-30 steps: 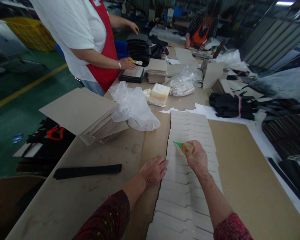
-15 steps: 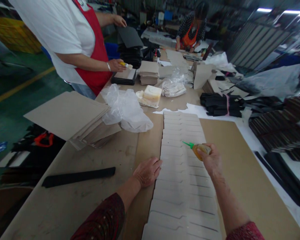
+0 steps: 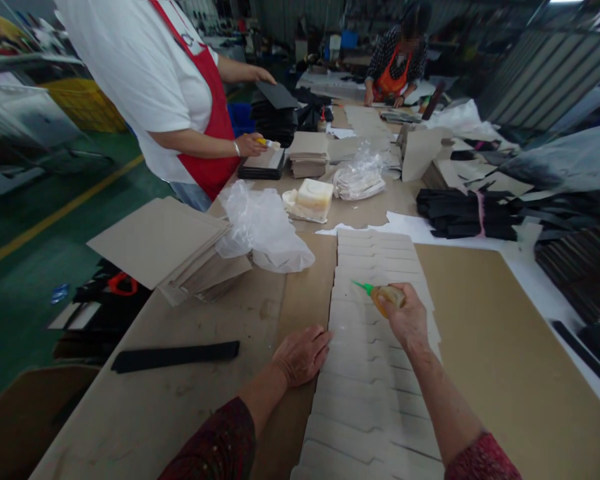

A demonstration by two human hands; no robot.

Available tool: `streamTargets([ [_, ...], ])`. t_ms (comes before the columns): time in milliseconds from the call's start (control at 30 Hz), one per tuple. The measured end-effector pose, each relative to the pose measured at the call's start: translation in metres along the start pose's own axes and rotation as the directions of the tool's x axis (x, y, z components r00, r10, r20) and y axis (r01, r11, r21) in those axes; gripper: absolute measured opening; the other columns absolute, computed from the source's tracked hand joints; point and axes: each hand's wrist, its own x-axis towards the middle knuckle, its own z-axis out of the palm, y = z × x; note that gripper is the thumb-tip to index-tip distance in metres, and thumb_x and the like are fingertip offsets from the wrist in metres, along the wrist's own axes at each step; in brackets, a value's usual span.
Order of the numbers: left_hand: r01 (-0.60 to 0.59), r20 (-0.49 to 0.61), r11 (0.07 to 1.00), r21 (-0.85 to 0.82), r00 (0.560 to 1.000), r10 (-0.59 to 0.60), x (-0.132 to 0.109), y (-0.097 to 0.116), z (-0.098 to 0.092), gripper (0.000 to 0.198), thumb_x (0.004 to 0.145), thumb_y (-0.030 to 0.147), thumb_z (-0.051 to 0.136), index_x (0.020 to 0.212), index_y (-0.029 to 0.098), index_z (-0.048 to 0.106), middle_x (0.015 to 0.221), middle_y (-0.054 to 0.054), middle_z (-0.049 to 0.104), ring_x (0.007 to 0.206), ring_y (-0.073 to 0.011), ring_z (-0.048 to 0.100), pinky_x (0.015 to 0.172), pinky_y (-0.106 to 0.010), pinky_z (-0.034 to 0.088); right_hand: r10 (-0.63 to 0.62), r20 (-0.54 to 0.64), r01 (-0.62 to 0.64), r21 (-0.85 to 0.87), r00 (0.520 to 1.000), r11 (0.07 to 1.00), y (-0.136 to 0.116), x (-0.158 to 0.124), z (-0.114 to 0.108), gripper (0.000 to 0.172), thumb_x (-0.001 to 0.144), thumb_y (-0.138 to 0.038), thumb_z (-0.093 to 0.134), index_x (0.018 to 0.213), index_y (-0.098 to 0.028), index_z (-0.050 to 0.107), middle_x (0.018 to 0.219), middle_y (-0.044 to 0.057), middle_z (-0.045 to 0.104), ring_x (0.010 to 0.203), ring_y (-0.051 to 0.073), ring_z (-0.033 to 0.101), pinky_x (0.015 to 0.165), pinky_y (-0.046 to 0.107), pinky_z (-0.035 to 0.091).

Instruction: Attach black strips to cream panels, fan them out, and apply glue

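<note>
A long row of overlapping grey cardboard pieces (image 3: 365, 353) runs away from me down the table. My right hand (image 3: 407, 317) is closed around a small glue bottle (image 3: 387, 300) with amber contents and a green nozzle. Its tip points left, just above the far half of the row; whether it touches is unclear. My left hand (image 3: 303, 353) lies flat on the left edge of the row, fingers stretched out and holding nothing. Left of it, a black strip (image 3: 175, 356) rests on the table.
Stacked cardboard sheets (image 3: 160, 240) and a crumpled plastic bag (image 3: 265, 230) lie at the left. Behind are a yellowed white block (image 3: 314, 199) and black strip bundles (image 3: 455, 213). A co-worker in a red apron (image 3: 213, 133) holds a brush; another person (image 3: 395, 67) works farther back.
My view has turned slightly left, shifting the scene rightward. My right hand has moved the bottle left across the row. My left hand stays at the row's edge.
</note>
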Motion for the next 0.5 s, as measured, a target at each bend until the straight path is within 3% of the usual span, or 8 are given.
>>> streamTargets([
  [233, 0.01, 0.001, 1.0, -0.012, 1.0, -0.01, -0.001, 0.0, 0.0, 0.035, 0.1, 0.031, 0.04, 0.131, 0.021, 0.051, 0.119, -0.007, 0.06, 0.105, -0.0215, 0.061, 0.091, -0.036, 0.053, -0.127, 0.146, 0.153, -0.184, 0.981, 0.971, -0.018, 0.012, 0.021, 0.031, 0.081, -0.048, 0.059, 0.101, -0.024, 0.061, 0.095, 0.003, 0.065, 0.08, 0.021, 0.058, 0.072, 0.034, 0.042],
  [500, 0.016, 0.009, 1.0, -0.011, 1.0, -0.016, -0.001, 0.001, -0.001, 0.034, 0.099, 0.031, 0.041, 0.131, 0.022, 0.051, 0.119, -0.007, 0.061, 0.105, -0.0213, 0.061, 0.089, -0.035, 0.053, -0.161, 0.171, 0.206, -0.29, 0.972, 0.935, -0.017, 0.015, 0.02, 0.028, 0.084, -0.046, 0.056, 0.102, -0.025, 0.061, 0.099, 0.003, 0.066, 0.079, 0.02, 0.058, 0.068, 0.032, 0.038],
])
